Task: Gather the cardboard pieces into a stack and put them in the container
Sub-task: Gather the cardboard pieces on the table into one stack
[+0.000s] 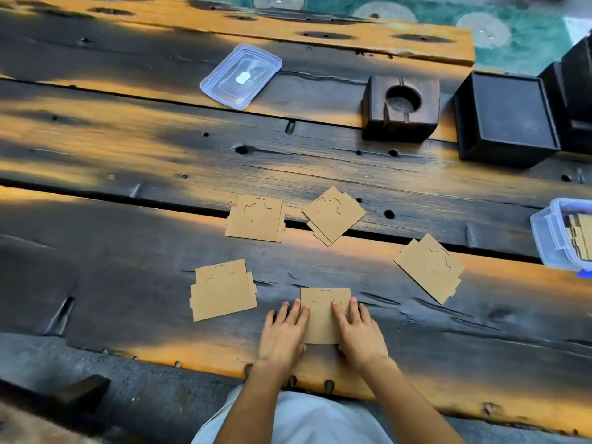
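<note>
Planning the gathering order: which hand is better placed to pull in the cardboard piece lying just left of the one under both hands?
Left. The left hand rests nearest that cardboard piece; the right hand would have to cross over.

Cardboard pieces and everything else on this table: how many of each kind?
Loose cardboard pieces: 5
Clear plastic container holding more cardboard: 1
Clear lid: 1
Dark wooden ashtray: 1
Black box: 1
Total: 9

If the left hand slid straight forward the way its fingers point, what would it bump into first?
Likely the upper-left cardboard piece: the left hand points up-table, slightly right. Bare wooden table lies between, though the line may pass just right of it.
</note>
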`<state>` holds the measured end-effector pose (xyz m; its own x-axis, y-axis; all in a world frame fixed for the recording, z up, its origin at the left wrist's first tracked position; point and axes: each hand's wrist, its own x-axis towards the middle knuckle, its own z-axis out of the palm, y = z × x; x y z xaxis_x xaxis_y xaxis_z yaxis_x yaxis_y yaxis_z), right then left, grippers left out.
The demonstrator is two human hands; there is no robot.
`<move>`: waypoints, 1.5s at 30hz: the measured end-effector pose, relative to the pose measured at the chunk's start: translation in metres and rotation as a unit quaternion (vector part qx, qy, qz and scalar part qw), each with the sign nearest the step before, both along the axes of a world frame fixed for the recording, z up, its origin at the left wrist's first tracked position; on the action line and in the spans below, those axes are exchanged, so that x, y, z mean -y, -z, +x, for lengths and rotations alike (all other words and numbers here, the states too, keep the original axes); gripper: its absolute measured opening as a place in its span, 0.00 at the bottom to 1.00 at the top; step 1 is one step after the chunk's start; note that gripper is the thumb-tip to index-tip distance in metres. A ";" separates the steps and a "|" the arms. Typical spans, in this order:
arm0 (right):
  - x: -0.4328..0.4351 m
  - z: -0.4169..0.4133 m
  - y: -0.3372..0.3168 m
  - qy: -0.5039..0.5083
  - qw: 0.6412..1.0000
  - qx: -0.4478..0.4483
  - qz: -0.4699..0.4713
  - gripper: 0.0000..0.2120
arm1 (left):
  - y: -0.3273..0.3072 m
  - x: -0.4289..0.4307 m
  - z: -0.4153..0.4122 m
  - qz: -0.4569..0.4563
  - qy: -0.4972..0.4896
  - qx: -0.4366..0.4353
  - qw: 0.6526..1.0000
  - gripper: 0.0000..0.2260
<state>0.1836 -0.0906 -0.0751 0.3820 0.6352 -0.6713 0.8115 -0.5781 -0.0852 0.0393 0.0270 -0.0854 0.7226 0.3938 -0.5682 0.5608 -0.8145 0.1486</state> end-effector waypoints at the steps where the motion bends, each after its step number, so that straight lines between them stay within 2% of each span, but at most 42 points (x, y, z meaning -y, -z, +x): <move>1: 0.000 0.002 0.000 -0.005 1.000 -0.003 0.000 0.40 | 0.000 0.001 0.002 0.002 -0.004 0.002 1.000 0.37; 6: -0.003 0.010 -0.003 -0.038 0.999 -0.010 -0.003 0.38 | -0.003 -0.001 0.005 0.009 -0.014 0.012 1.000 0.37; 14: -0.022 0.018 -0.013 -0.058 0.998 0.006 0.001 0.42 | -0.017 -0.025 0.009 0.011 -0.024 0.053 0.998 0.33; 29: -0.051 0.013 -0.029 -0.061 0.997 -0.021 0.030 0.45 | -0.022 -0.062 -0.001 -0.052 -0.058 0.025 0.997 0.43; 36: -0.084 0.007 -0.036 -0.069 0.996 -0.024 0.048 0.47 | -0.029 -0.092 -0.017 -0.029 -0.064 0.045 0.997 0.42; 45: -0.147 -0.028 -0.035 -0.110 0.992 -0.039 0.057 0.44 | -0.031 -0.137 -0.060 -0.012 -0.116 0.036 0.993 0.41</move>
